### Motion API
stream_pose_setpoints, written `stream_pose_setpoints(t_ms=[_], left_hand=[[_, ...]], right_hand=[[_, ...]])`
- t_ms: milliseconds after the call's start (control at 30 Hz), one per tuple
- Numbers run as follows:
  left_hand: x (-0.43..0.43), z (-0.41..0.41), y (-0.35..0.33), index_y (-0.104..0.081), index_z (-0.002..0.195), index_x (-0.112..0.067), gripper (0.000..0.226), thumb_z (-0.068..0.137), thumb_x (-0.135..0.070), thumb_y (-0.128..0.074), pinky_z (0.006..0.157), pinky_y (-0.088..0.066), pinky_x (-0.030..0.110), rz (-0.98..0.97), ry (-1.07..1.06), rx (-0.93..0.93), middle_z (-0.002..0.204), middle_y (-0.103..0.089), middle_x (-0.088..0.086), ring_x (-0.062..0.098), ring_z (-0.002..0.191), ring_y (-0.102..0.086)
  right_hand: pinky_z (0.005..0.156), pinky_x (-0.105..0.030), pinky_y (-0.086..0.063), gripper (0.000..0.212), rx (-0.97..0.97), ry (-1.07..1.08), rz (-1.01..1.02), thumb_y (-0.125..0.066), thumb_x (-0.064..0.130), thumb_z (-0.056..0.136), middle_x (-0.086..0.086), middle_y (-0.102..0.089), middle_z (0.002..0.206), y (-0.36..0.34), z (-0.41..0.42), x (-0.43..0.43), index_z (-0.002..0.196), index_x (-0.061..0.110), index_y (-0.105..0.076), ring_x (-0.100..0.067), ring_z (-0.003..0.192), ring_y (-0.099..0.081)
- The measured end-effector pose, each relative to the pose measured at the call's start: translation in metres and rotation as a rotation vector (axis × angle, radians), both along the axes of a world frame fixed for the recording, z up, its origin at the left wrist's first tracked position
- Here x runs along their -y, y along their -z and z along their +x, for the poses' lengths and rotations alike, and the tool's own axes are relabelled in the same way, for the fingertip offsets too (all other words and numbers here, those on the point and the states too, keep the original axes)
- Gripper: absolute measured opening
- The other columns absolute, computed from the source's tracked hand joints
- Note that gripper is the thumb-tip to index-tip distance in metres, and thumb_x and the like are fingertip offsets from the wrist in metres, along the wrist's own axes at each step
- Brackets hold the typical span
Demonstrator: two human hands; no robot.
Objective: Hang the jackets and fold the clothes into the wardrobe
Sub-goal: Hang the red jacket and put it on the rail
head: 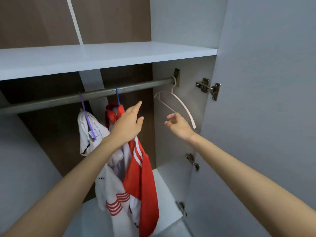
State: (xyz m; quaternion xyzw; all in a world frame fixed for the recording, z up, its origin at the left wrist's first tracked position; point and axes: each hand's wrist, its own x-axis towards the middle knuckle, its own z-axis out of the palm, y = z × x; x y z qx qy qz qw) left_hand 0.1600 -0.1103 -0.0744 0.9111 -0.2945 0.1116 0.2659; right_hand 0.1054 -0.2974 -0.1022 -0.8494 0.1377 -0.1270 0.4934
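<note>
A red and white jacket [136, 177] hangs from a blue hanger [117, 96] on the wardrobe's metal rail [68, 99]. To its left a white garment [89, 134] hangs on a purple hanger [86, 117]. An empty pale pink hanger [181, 103] hangs at the rail's right end. My left hand [127, 124] is in front of the red jacket's shoulder, fingers straight, holding nothing. My right hand [178, 124] hovers just below the pink hanger with loosely curled fingers, not touching it.
A white shelf [102, 55] runs above the rail. The open wardrobe door [265, 100] stands at the right with metal hinges [209, 88]. A white bottom shelf [164, 199] lies below the jackets.
</note>
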Motion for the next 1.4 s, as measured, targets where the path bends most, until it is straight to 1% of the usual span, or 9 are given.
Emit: stream_pose_setpoints(t_ms=[133, 233, 400, 533, 633, 767, 867, 1033, 1400], left_hand=[[0.038, -0.063, 0.008, -0.021, 0.152, -0.019, 0.059, 0.098, -0.022, -0.046, 0.106, -0.035, 0.04, -0.003, 0.046, -0.04, 0.147, -0.039, 0.013, 0.031, 0.13, -0.043], [0.063, -0.121, 0.023, -0.024, 0.151, -0.019, 0.057, 0.098, -0.022, -0.046, 0.104, -0.038, 0.042, -0.014, 0.058, -0.094, 0.146, -0.041, 0.012, 0.033, 0.122, -0.049], [0.089, -0.222, 0.05, -0.032, 0.147, -0.02, 0.05, 0.099, -0.023, -0.046, 0.099, -0.044, 0.041, -0.004, 0.074, -0.179, 0.141, -0.048, 0.004, 0.029, 0.113, -0.056], [0.107, -0.29, 0.066, -0.043, 0.141, -0.018, 0.044, 0.097, -0.02, -0.047, 0.101, -0.04, 0.041, 0.038, 0.134, -0.234, 0.134, -0.055, 0.004, 0.024, 0.122, -0.051], [0.123, -0.335, 0.076, -0.05, 0.137, -0.02, 0.04, 0.097, -0.019, -0.047, 0.102, -0.039, 0.037, 0.12, 0.267, -0.234, 0.13, -0.059, 0.003, 0.022, 0.12, -0.054], [0.145, -0.388, 0.092, -0.052, 0.135, -0.022, 0.037, 0.099, -0.022, -0.045, 0.102, -0.036, 0.029, 0.223, 0.412, -0.247, 0.134, -0.056, 0.001, 0.019, 0.123, -0.051], [0.155, -0.429, 0.105, -0.05, 0.137, -0.026, 0.038, 0.099, -0.025, -0.043, 0.102, -0.04, 0.034, 0.251, 0.487, -0.298, 0.133, -0.056, -0.002, 0.018, 0.122, -0.051], [0.164, -0.499, 0.125, -0.049, 0.137, -0.027, 0.039, 0.098, -0.027, -0.045, 0.099, -0.044, 0.04, 0.292, 0.636, -0.33, 0.13, -0.057, -0.004, 0.019, 0.119, -0.053], [0.227, -0.69, 0.144, -0.048, 0.139, -0.027, 0.042, 0.097, -0.023, -0.044, 0.094, -0.046, 0.035, 0.411, 1.081, -0.309, 0.127, -0.061, -0.004, 0.019, 0.111, -0.058]], right_hand=[[0.08, -0.022, -0.036, 0.014, -0.021, 0.014, 0.043, -0.055, 0.022, 0.095, 0.011, -0.052, 0.087, 0.009, -0.078, 0.033, 0.109, 0.022, -0.051, -0.012, 0.094, -0.052], [0.082, -0.023, -0.039, 0.012, -0.064, 0.011, 0.073, -0.053, 0.019, 0.096, 0.003, -0.055, 0.097, 0.02, -0.147, 0.05, 0.108, 0.02, -0.053, -0.014, 0.094, -0.052], [0.063, -0.013, -0.04, 0.012, -0.209, -0.093, 0.142, -0.051, 0.014, 0.096, 0.001, -0.058, 0.1, 0.033, -0.273, 0.072, 0.106, 0.021, -0.054, -0.008, 0.076, -0.054], [0.056, -0.006, -0.041, 0.017, -0.286, -0.117, 0.157, -0.048, 0.01, 0.096, 0.002, -0.061, 0.099, 0.044, -0.361, 0.091, 0.11, 0.016, -0.057, -0.01, 0.07, -0.055], [0.062, -0.013, -0.043, 0.017, -0.321, -0.07, 0.171, -0.048, 0.011, 0.096, 0.003, -0.063, 0.097, 0.057, -0.419, 0.106, 0.108, 0.016, -0.059, -0.012, 0.071, -0.056], [0.055, -0.01, -0.042, 0.013, -0.309, 0.111, 0.208, -0.049, 0.009, 0.096, 0.001, -0.065, 0.094, 0.081, -0.493, 0.118, 0.103, 0.016, -0.057, -0.009, 0.063, -0.055], [0.059, -0.016, -0.044, 0.01, -0.304, 0.292, 0.217, -0.051, 0.012, 0.095, 0.0, -0.066, 0.095, 0.104, -0.547, 0.12, 0.101, 0.017, -0.058, -0.01, 0.065, -0.056], [0.049, -0.008, -0.041, 0.007, -0.276, 0.56, 0.256, -0.055, 0.01, 0.094, -0.004, -0.06, 0.092, 0.137, -0.639, 0.1, 0.098, 0.015, -0.058, -0.008, 0.064, -0.054], [0.073, -0.025, -0.041, 0.014, -0.239, 1.038, 0.336, -0.054, 0.013, 0.094, -0.003, -0.058, 0.102, 0.174, -0.864, 0.074, 0.106, 0.013, -0.06, -0.019, 0.087, -0.055]])
